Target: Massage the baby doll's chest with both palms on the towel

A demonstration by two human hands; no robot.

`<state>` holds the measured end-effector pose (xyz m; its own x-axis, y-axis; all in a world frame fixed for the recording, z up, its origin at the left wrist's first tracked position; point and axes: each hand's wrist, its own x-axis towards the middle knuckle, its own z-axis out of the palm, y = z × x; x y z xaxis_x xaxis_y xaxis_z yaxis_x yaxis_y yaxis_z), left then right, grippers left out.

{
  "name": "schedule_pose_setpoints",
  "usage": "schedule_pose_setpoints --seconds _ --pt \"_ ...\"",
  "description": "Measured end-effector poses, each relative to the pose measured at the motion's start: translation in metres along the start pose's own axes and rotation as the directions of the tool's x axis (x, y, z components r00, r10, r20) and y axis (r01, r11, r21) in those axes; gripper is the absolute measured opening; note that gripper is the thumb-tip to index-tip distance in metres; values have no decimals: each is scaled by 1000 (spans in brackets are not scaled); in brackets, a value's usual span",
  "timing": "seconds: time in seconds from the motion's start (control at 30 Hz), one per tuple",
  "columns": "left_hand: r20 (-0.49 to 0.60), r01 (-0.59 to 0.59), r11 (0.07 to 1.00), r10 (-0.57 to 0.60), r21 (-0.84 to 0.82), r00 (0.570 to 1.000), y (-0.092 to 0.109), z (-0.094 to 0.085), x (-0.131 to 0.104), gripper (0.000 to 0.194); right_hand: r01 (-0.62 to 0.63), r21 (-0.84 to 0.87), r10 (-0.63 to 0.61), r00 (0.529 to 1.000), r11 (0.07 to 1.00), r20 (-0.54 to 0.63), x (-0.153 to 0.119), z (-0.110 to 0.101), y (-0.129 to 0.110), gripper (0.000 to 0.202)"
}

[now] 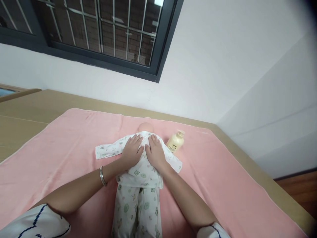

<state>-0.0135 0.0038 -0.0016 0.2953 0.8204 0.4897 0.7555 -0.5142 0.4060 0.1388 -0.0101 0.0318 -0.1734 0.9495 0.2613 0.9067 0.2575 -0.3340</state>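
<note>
So, two bare hands, left (133,150) and right (155,152), both open and flat on one white, green-patterned cloth top (142,173). One pair of matching trousers (137,211) below, one pale-yellow pump bottle (175,141) beside the right sleeve, all on one pink blanket (74,142).

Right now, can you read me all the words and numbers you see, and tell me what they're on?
Nothing I can read for sure.
Yellow bottle: small dark print on its front, too small and blurred to read.
Patterned top and patterned trousers: little green and pale pictures; no words I can make out.
</note>
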Motion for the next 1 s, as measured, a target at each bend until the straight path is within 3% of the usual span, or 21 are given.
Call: schedule_pose_setpoints --seconds 0.2,0.67,0.87,1.0 --pt "-3 -4 1000 4 9 1000 -1 0 -1 46 -41 -7 41 999 999 33 -2 0 -2 61" --pt "27 26 999 -26 19 999 7 -3 -3 47 35 -113 -26 996 993 82 0 -10 -3 55" --pt "13 32 999 -32 4 999 15 -3 -12 46 88 -95 -86 996 992 27 3 -16 -4 45" --pt "51 26 999 -25 -19 998 9 -6 -6 47 59 -113 -56 998 992 28 -2 -15 -12 47"
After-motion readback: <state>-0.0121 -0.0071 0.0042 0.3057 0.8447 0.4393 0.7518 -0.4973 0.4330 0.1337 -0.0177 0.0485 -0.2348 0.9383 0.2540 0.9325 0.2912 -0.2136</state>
